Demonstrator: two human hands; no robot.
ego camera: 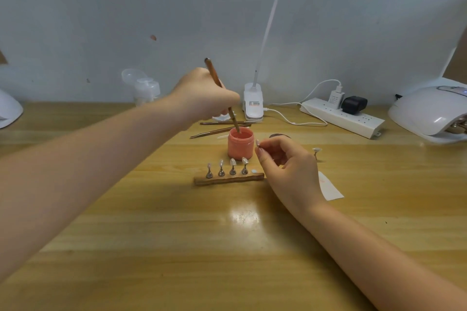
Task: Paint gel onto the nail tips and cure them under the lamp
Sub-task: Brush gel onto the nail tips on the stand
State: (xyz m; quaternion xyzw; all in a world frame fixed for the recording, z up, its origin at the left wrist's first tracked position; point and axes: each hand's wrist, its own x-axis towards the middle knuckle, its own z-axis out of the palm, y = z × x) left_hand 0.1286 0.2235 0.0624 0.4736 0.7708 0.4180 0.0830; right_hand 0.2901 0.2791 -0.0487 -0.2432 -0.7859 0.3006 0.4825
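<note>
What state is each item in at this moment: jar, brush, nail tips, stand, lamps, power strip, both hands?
Gel jar: open, brush tip inside.
Brush: gripped by left hand, tilted.
Nail tip: pinched by right hand.
Wooden stand: four tips upright, fifth spot vacant.
Separate tip holder: standing apart, right of hand.
Curing lamp: on the table, far right.
Clip lamp: cable attached.
Power strip: two plugs inserted.

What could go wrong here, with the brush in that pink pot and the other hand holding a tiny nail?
The left hand dips the brush into the open gel jar; pushing sideways might tip it toward the wooden holder and its four mounted nail tips. A loaded brush could also drip gel on the table. The right hand pinches a small nail tip only at its fingertips, so it may slip.
</note>
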